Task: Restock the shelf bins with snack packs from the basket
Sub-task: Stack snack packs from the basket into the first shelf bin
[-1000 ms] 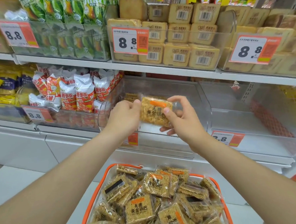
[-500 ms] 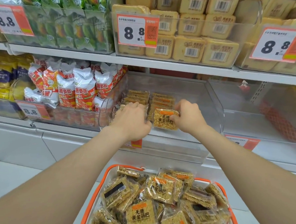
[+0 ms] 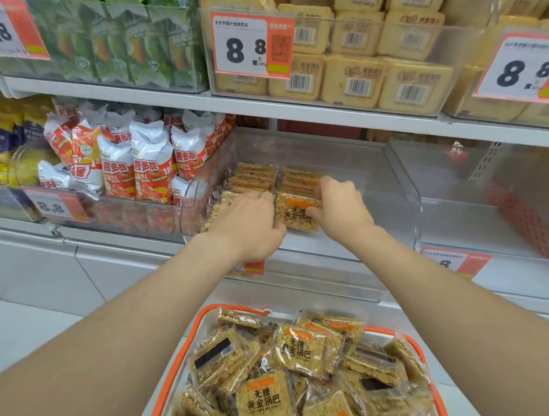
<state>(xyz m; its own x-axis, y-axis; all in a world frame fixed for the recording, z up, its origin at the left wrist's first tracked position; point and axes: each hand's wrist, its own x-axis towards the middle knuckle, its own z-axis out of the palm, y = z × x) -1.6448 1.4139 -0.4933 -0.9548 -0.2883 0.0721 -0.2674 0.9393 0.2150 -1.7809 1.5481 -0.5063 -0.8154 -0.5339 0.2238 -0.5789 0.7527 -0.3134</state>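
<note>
Right grip (image 3: 340,207) pinches the rice-crust pack (image 3: 296,214) by its right edge, thumb on the printed face and fingers behind it. A second ago both grips held this pack in the air in front of the shelf. It has since gone over the front lip and now sits inside the clear bin (image 3: 404,185), label toward the camera, leaning against the front of the right-hand row of packs (image 3: 298,178) already there. Left grip (image 3: 248,222) has let go of it and lies with fingers stretched flat over the left-hand row (image 3: 252,175), its thumb just beside the pack's lower corner. I judge the placing all but done, with only the release left. The basket (image 3: 234,307) below is heaped with loose packs (image 3: 265,399) of the same kind, so the restock has a long way to run.
</note>
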